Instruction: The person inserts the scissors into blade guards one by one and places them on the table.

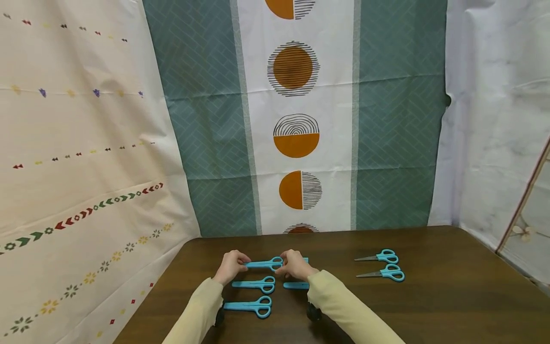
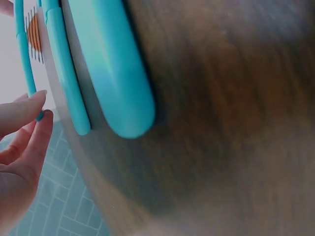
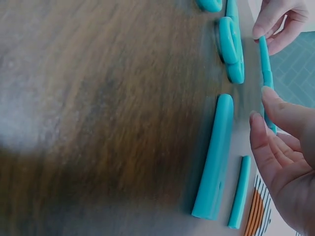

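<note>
A pair of blue-handled scissors (image 1: 276, 263) with a blue cover (image 1: 256, 264) over its blades is held level between both hands, toward the back of the table. My left hand (image 1: 230, 266) pinches the cover's tip between thumb and fingers. At the other end, my right hand (image 1: 295, 265) grips the handle loops. Two more covered scissors, the middle pair (image 1: 254, 284) and the near pair (image 1: 249, 306), lie parallel in front. Beside my right hand lie two loose blade covers, one nearer (image 3: 214, 157) and one farther (image 3: 239, 194), partly hidden by that hand in the head view.
Two uncovered scissors, one farther back (image 1: 380, 257) and one nearer (image 1: 384, 273), lie to the right with blades pointing left. The dark wooden table (image 1: 451, 306) ends at a patterned curtain (image 1: 301, 143) behind and a pale cloth (image 1: 86, 215) on the left.
</note>
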A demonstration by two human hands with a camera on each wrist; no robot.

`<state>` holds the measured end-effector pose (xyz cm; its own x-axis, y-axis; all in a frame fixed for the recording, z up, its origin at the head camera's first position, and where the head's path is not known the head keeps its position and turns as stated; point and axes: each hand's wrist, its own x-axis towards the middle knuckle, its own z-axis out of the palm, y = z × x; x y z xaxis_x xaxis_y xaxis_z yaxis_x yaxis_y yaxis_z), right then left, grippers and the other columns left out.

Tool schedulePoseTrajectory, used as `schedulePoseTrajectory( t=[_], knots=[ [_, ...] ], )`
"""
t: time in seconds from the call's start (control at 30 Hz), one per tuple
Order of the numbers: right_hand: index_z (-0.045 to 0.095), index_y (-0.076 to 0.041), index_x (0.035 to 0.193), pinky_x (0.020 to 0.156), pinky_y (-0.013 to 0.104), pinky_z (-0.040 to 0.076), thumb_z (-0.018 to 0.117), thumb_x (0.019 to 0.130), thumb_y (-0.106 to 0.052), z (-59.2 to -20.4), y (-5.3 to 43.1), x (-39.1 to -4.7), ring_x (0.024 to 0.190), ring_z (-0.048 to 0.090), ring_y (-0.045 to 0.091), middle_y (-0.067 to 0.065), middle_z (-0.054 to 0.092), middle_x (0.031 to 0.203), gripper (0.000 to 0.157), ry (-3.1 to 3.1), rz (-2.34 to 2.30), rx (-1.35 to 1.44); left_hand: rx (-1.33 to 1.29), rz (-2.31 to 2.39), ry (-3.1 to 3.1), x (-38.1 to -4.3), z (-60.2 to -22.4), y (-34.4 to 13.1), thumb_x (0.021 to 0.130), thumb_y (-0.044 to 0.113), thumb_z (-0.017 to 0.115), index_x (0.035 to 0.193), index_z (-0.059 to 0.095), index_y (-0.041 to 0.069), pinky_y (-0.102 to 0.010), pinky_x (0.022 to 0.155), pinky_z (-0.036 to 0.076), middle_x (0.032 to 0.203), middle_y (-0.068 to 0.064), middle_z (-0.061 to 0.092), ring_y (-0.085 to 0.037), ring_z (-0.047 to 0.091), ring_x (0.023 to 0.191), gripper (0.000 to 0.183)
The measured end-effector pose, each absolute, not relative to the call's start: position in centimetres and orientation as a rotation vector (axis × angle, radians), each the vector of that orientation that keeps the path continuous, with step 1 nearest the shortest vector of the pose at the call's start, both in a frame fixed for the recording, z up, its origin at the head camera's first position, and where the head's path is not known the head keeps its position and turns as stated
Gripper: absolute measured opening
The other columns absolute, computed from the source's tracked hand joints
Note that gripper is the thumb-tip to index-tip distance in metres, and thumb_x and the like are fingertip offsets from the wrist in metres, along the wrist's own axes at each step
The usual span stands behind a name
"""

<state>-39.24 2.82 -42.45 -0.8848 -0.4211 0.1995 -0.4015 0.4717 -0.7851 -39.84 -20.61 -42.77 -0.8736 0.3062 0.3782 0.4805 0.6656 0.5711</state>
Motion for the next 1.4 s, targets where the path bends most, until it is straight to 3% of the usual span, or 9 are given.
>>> schedulePoseTrajectory(
  t=[0.37,0.93,1.27,1.4],
  knots=[
    [0.051,0.020,0.109,0.046,0.024,0.048,0.073,0.073,0.002,-42.8,2.3,-40.2,0.049,0.059,0.021,0.005,0.053,0.057,0.046,2.732,-1.329,-0.792,-0.643,-0.962,-2.718,-40.9,-42.5,-20.6,0.068,-0.014,0.070,0.081,0.069,-0.003,-0.031,0.059,0.047,0.076,-0.006,0.060,-0.018,0.052,0.068,0.017],
    [0.057,0.017,0.102,0.045,0.024,0.047,0.074,0.074,-0.003,-42.9,1.6,-40.7,0.046,0.055,0.016,0.005,0.055,0.057,0.039,2.793,-1.205,-0.713,-0.586,-0.923,-2.774,-41.6,-42.6,-20.7,0.067,-0.012,0.072,0.081,0.070,-0.002,-0.033,0.064,0.048,0.077,-0.006,0.061,-0.021,0.053,0.073,0.018],
    [0.064,0.008,0.079,0.045,0.024,0.046,0.073,0.073,-0.002,-43.1,1.2,-40.7,0.046,0.055,0.015,0.006,0.054,0.057,0.015,2.828,-1.136,-0.712,-0.563,-0.924,-2.792,-41.5,-42.7,-20.9,0.068,-0.012,0.072,0.081,0.070,-0.001,-0.032,0.063,0.049,0.077,-0.005,0.062,-0.021,0.055,0.073,0.017],
    [0.063,0.005,0.071,0.045,0.024,0.047,0.072,0.075,-0.002,-42.8,1.4,-40.3,0.047,0.056,0.018,0.007,0.053,0.055,0.013,2.798,-1.137,-0.732,-0.571,-0.953,-2.795,-41.3,-42.9,-21.2,0.069,-0.013,0.070,0.083,0.069,-0.003,-0.031,0.061,0.049,0.078,-0.006,0.063,-0.020,0.057,0.072,0.018]
  ],
)
